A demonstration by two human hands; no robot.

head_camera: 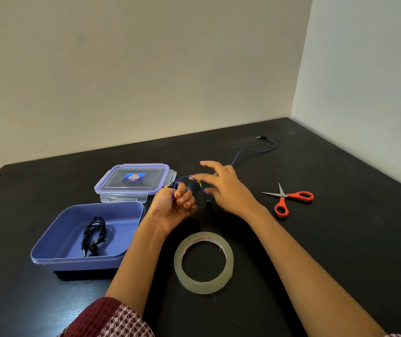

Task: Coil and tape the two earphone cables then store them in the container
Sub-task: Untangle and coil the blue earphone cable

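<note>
A blue earphone cable trails across the black table to its plug at the back right. Its near end is looped round the fingers of my left hand, which holds the loops with curled fingers. My right hand hovers just right of the loops, blurred, fingers spread, pinching the cable near a yellow part. A coiled black earphone lies inside the open blue container at the left. A roll of clear tape lies flat in front of my hands.
The container's lid with a blue label lies behind the container. Orange-handled scissors lie partly open at the right. Walls meet behind the table's back right corner.
</note>
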